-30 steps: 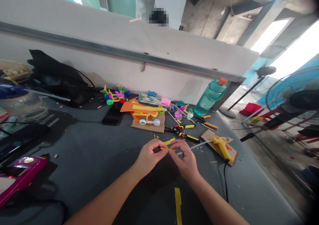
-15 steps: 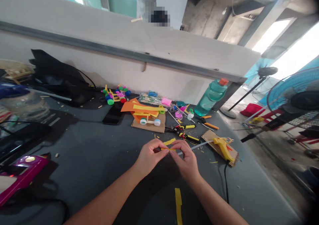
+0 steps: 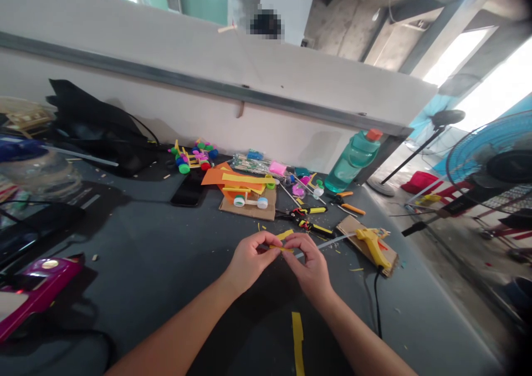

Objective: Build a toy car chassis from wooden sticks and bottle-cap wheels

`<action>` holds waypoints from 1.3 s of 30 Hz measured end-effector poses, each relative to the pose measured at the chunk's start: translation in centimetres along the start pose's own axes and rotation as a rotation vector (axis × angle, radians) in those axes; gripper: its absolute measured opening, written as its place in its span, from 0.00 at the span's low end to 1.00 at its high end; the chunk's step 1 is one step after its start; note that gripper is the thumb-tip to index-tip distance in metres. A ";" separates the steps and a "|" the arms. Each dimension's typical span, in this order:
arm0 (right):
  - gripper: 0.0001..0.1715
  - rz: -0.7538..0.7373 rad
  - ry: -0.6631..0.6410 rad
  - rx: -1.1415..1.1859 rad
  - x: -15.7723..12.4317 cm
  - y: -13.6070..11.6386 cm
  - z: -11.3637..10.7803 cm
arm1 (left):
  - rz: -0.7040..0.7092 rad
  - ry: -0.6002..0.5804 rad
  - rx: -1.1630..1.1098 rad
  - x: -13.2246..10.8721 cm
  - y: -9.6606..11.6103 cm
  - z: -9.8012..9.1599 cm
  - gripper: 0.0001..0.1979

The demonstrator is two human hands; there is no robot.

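Between the fingertips of my left hand (image 3: 252, 257) and my right hand (image 3: 308, 262) is a small narrow yellow strip (image 3: 281, 248), pinched from both ends. Both hands are closed on it, a little above the dark table. Another yellow strip (image 3: 285, 235) shows just behind the fingers, partly hidden by them. Nearer to me, a longer yellow strip (image 3: 297, 340) lies flat on the table between my forearms. Past my hands, a small wheeled model (image 3: 250, 201) with bottle-cap wheels stands on a piece of cardboard (image 3: 266, 214).
A yellow glue gun (image 3: 376, 249) rests on cardboard at the right, its cord trailing forward. Pliers (image 3: 318, 229) and orange-handled cutters (image 3: 352, 208) lie behind. A green bottle (image 3: 353, 159), black phone (image 3: 187, 192) and orange paper (image 3: 214, 177) are farther back; a magenta device (image 3: 44, 287) sits left.
Almost nothing differs. Both hands keep their pinch on the yellow strip, with only a slight shift of the fingers, and the view has moved very slightly.
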State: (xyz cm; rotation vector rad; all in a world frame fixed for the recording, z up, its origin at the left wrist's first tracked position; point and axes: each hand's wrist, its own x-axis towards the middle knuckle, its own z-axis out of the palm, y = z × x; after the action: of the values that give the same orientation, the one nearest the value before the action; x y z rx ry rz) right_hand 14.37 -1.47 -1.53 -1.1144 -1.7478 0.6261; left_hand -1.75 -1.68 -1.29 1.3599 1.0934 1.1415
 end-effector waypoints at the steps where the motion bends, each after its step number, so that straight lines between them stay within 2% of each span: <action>1: 0.02 -0.003 0.004 -0.009 0.0 0.0 0.0 | 0.001 0.002 -0.002 0.0 0.0 0.0 0.04; 11: 0.04 -0.030 0.037 -0.067 0.2 -0.1 -0.2 | 0.037 0.013 0.059 0.2 0.0 -0.1 0.09; 16: 0.04 -0.049 0.046 -0.079 0.2 0.1 -0.1 | 0.146 0.017 0.182 0.2 -0.2 -0.2 0.04; 20: 0.03 -0.074 0.039 -0.052 0.2 0.0 0.0 | 0.189 0.023 0.197 0.3 -0.2 -0.2 0.04; 33: 0.03 -0.031 0.060 -0.045 -0.1 -0.7 0.1 | 0.194 0.050 0.176 -0.1 0.4 -0.1 0.04; 39: 0.04 -0.003 0.087 -0.026 0.2 -0.5 0.0 | 0.143 0.040 0.133 0.0 0.6 0.0 0.05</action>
State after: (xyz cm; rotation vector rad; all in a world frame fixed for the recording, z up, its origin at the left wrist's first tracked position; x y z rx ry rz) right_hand 14.13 -1.55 -1.04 -1.1405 -1.6872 0.5467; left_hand -1.75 -1.69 -0.70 1.5454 1.1319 1.2214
